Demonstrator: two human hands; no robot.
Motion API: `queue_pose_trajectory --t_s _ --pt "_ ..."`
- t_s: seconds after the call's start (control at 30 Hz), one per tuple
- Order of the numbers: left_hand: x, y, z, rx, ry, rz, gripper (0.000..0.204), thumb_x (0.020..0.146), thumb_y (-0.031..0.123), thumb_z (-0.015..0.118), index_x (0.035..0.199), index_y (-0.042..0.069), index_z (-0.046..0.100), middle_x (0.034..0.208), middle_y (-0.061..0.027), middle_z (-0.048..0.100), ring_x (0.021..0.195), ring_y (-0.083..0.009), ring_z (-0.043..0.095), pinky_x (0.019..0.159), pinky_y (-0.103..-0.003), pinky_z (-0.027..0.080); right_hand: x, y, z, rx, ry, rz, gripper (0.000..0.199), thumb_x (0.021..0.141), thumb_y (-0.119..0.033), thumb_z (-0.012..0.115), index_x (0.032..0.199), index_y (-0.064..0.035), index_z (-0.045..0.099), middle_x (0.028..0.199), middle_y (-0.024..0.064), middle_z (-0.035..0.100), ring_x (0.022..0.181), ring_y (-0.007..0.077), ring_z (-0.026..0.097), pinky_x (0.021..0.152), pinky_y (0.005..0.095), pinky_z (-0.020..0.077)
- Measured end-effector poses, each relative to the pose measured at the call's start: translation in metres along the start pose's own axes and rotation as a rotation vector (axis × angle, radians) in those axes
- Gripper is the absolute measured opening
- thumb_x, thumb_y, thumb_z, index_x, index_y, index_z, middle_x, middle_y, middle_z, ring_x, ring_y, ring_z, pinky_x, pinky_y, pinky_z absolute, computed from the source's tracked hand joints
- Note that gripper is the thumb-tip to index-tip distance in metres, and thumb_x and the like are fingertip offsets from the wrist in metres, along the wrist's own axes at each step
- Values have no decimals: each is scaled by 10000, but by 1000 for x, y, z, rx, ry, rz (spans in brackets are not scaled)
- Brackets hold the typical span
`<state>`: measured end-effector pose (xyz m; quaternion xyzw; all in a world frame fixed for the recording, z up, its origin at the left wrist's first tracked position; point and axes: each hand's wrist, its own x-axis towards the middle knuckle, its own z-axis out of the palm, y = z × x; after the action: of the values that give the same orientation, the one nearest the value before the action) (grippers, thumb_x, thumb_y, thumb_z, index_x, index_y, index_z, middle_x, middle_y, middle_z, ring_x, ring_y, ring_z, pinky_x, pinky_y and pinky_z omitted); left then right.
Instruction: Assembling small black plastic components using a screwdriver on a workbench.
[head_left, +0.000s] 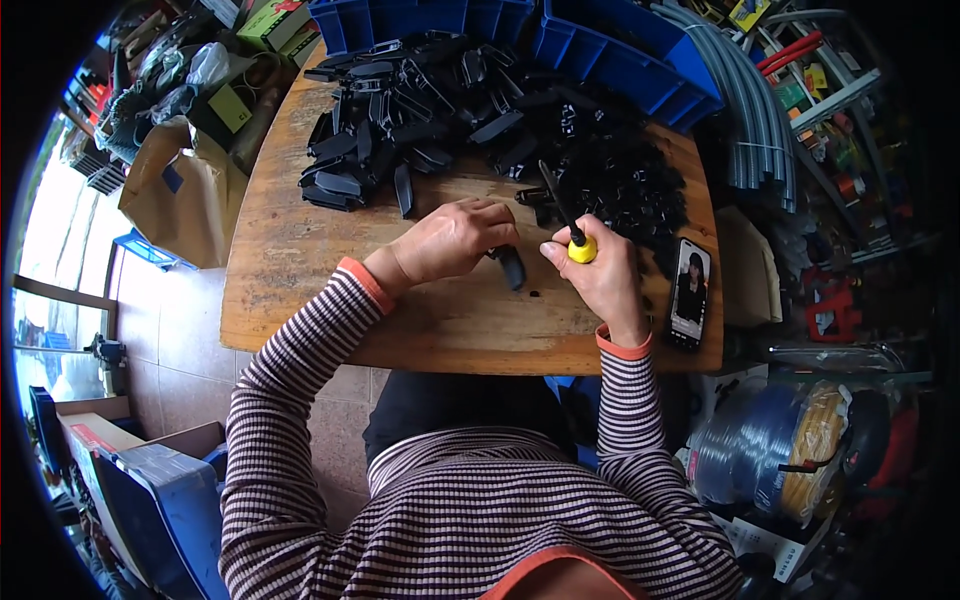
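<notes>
right now my left hand (pixel 455 240) presses down on a small black plastic part (pixel 512 266) that lies on the wooden table (pixel 300 260), just in front of me near the middle of the board. my fingers curl over its upper end, so only the lower end of the part shows past my fingertips; the grip is closed loosely on it. my right hand (pixel 600 275) is wrapped tight around a screwdriver (pixel 566 215) with a yellow handle end and a dark shaft. the shaft slants up and away from me toward the pile, and its tip is lost against the black pieces, so i cannot tell what it touches. the two hands sit close together, the part between them.

beyond my hands a big heap of black plastic parts (pixel 480 120) covers the far half of the table, longer flat pieces to the left and smaller tangled ones to the right. behind the heap stand blue bins (pixel 620 60) at the table's far edge. a phone (pixel 690 293) lies face up at the right edge of the table, just beside my right wrist, its screen lit. to the left of the table a brown paper bag (pixel 185 195) stands on the floor.
</notes>
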<state>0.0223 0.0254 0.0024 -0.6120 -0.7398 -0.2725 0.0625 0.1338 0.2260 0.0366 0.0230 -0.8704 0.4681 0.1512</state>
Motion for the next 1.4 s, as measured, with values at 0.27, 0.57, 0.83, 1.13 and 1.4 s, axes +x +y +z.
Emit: queue_pose_trajectory --t_s 0.27,0.57,0.83,1.13,1.4 --pt "-22 12 -15 227 75 -4 400 732 -13 608 1124 63 637 1247 -103 580 1077 -264 585 892 -366 505 1 2 5 -68 -7 3 185 827 -68 729 835 5 559 739 104 661 619 146 622 585 277 490" --pt "-42 66 8 311 -52 69 314 783 138 601 1077 35 633 1202 -112 584 1127 -243 546 865 -328 487 23 -3 41 -174 -126 -301 128 785 -20 700 847 -16 589 760 126 637 661 308 632 577 343 494" --pt "-44 62 15 267 -28 55 263 785 141 595 1029 45 617 1110 -94 604 1111 -227 564 850 -312 487 21 0 46 -401 -162 -363 223 687 62 690 874 -15 596 801 138 633 729 337 642 604 369 508" --pt "-42 61 19 272 56 67 220 782 132 579 987 52 597 1029 -80 603 1026 -214 586 817 -288 499 19 -3 45 -424 -190 -374 235 675 72 690 867 -13 585 815 138 633 733 334 642 602 371 508" --pt "-39 63 22 268 71 68 209 776 131 574 970 57 584 983 -71 584 944 -197 584 784 -289 503 19 -5 43 -269 -144 -289 231 674 53 688 857 -33 574 795 125 620 708 341 628 594 391 499"
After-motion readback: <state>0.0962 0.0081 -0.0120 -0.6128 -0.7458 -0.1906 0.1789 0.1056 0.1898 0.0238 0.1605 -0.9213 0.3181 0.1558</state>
